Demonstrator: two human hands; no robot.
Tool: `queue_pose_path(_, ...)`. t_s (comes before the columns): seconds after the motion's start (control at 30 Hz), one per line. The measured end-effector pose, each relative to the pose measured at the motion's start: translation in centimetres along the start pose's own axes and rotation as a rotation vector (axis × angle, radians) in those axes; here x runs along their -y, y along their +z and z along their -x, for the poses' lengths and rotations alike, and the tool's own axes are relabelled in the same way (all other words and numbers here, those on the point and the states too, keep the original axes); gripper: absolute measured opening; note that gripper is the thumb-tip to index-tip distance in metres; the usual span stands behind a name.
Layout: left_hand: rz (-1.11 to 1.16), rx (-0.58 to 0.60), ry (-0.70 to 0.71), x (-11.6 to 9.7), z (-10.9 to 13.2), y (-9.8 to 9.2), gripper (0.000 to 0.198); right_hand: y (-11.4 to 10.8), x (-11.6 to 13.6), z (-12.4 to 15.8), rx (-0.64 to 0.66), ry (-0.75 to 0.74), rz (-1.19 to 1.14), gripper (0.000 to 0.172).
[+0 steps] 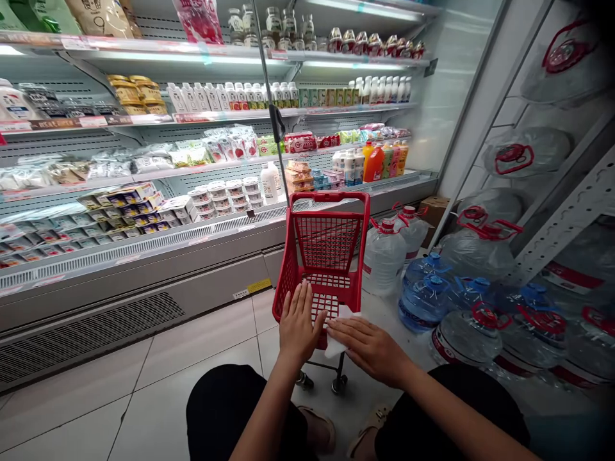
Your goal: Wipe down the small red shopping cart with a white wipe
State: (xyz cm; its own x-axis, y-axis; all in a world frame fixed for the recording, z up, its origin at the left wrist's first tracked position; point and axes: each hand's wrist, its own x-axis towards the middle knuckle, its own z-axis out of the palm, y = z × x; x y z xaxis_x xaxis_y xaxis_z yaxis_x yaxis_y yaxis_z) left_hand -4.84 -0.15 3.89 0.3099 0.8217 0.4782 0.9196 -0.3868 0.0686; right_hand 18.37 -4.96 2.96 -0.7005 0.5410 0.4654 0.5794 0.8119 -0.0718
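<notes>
Okay, from my end of the feed: the right hand (372,346) has its fingers straight and side by side, laid across a crumpled white wipe (335,349) (paper or cloth, can't tell). Its thumb is hidden, so no idea if it's pinching the wipe or just flat over it. The left hand (298,323) has nothing in it that I can see: fingers extended and nearly together, thumb out sideways, its tip just beside the right fingertips.

Both are at the near end of the small red cart (327,240), and the layout there is what counts. The cart is straight ahead of the left fingers, long axis running away from them to the handle (329,196) at the far end. The left hand reaches further along that line; the right comes in crosswise and is the nearer one to the wipe. Can't tell if either palm touches the rim.

Further out: dark-clothed knees (225,397) either side, water jugs (384,256) right of the cart, stocked chiller (216,282) beyond and to the left.
</notes>
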Motion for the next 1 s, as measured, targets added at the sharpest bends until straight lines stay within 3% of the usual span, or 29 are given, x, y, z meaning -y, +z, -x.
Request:
queue_pose_path(0.13,-0.03,0.037,0.036,2.1,0.3,-1.0,0.073,-0.2,-3.6,-1.0,-0.02,-0.012,-0.019,0.06)
queue_pose_path(0.27,-0.035,0.054,0.065,4.2,-0.4,-1.4,0.071,-0.1,-8.2,-2.7,-0.126,0.185,0.037,0.056)
queue_pose_path(0.33,-0.039,0.057,0.038,5.3,-0.9,-1.4,0.07,0.4,-8.7,-3.5,-0.166,0.245,0.053,0.057)
queue_pose_path(0.4,-0.05,0.051,-0.047,5.8,-1.4,-1.2,0.07,1.1,-7.4,-4.1,-0.186,0.251,0.052,0.059)
queue_pose_path(0.5,-0.039,0.036,-0.13,5.3,-1.6,-0.9,0.073,2.4,-2.9,-4.6,-0.143,0.149,0.027,0.065)
queue_pose_path(0.6,0.039,0.059,-0.056,4.1,-1.2,-0.6,0.069,3.3,1.3,-5.1,-0.095,0.026,-0.003,0.071)
queue_pose_path(0.7,0.095,0.083,-0.027,3.8,-0.7,-0.8,0.067,3.3,1.8,-5.9,-0.072,-0.052,-0.016,0.072)
queue_pose_path(0.8,0.1,0.114,-0.012,5.0,-0.6,-1.0,0.071,2.5,-1.9,-6.8,-0.051,-0.043,0.007,0.067)
queue_pose_path(0.93,0.086,0.145,-0.024,7.4,-0.9,-1.1,0.07,0.8,-9.0,-7.2,-0.13,0.169,0.101,0.057)
queue_pose_path(1.0,0.085,0.16,-0.055,8.5,-1.2,-1.2,0.069,0.2,-10.7,-7.1,-0.138,0.21,0.127,0.054)
